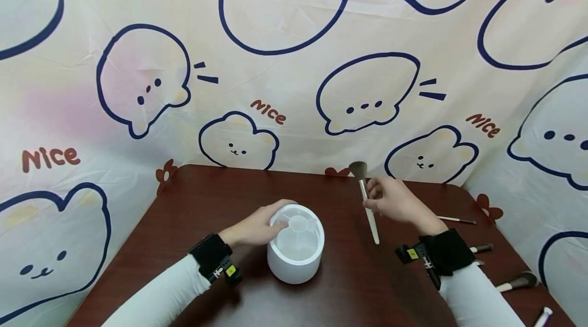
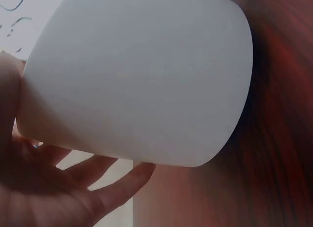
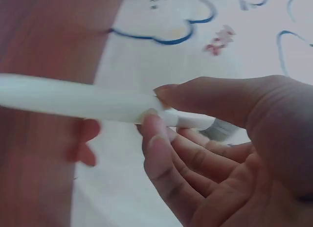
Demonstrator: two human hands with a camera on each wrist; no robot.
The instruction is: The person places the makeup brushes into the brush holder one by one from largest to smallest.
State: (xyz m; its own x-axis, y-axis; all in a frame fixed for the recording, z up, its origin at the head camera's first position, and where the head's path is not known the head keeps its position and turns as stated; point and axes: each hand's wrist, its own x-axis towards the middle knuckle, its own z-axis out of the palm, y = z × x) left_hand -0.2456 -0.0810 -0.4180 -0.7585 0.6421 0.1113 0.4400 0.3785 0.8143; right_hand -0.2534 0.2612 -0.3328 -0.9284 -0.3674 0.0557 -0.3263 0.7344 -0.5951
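A white round brush holder [image 1: 294, 268] with clear dividers inside stands upright on the table. My left hand [image 1: 257, 225] grips its left side, thumb over the rim and fingers round the outside. The left wrist view shows the holder's smooth wall [image 2: 142, 80] with fingers along it. To the right of the holder, my right hand [image 1: 395, 199] pinches a makeup brush [image 1: 372, 225] between thumb and fingers. Its dark bristles point up and its pale handle slants down, above the table. In the right wrist view, the thumb and fingertips hold the brush handle [image 3: 68, 97] near its ferrule.
Several other makeup brushes lie along the table's right side, among them a thin one [image 1: 457, 220] and a larger dark-bristled one [image 1: 519, 282]. The dark brown table [image 1: 220, 189] meets a patterned cloth [image 1: 294, 82] at its back edge.
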